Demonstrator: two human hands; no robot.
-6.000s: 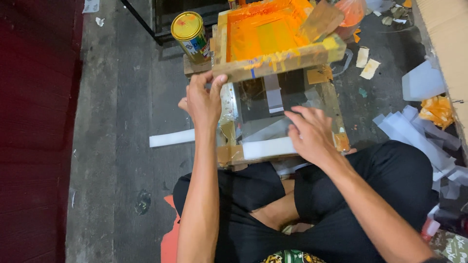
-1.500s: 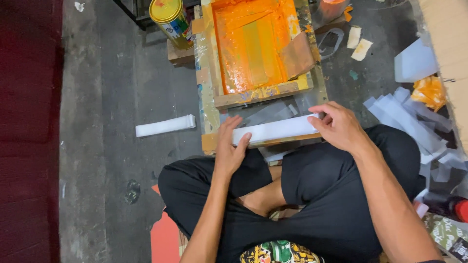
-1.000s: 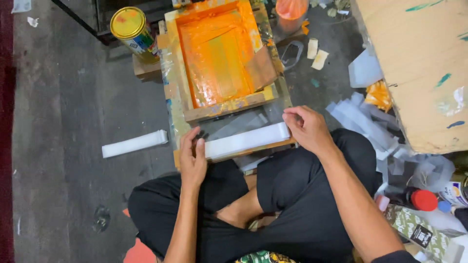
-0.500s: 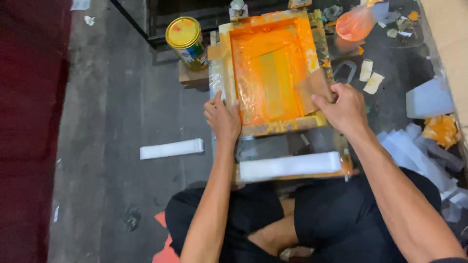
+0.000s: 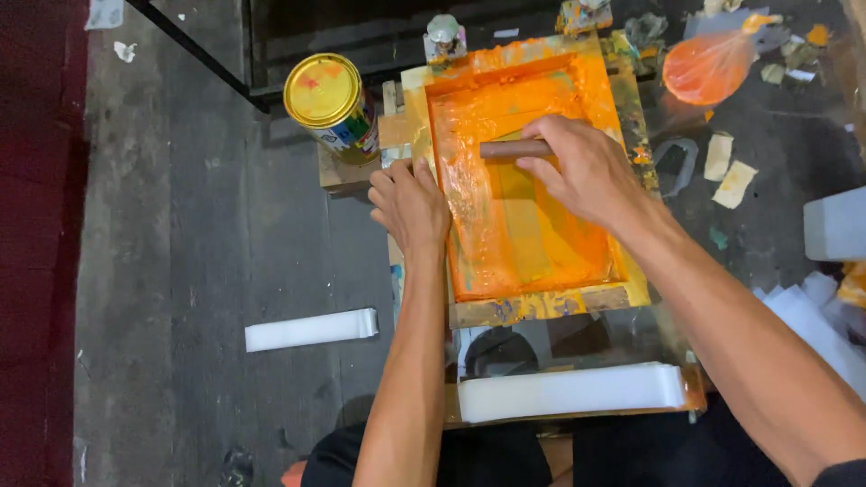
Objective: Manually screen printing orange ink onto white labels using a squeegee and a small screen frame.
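Observation:
A wooden screen-printing frame (image 5: 541,307) coated with orange ink lies flat in front of me. My right hand (image 5: 586,167) grips the brown wooden handle of a squeegee (image 5: 510,149) over the upper part of the orange mesh. My left hand (image 5: 410,203) presses down on the frame's left edge. A stack of white plastic sheets (image 5: 573,392) lies on the board just below the frame, near my legs.
A yellow-lidded paint can (image 5: 332,106) stands at the frame's upper left. Another white stack (image 5: 311,329) lies on the dark floor to the left. An orange plastic bag (image 5: 717,68) and paper scraps sit at upper right; white pieces (image 5: 834,225) lie at right.
Both hands left the white stack near my legs and went up to the frame. The right hand now holds the squeegee on the mesh; the left presses the frame's edge.

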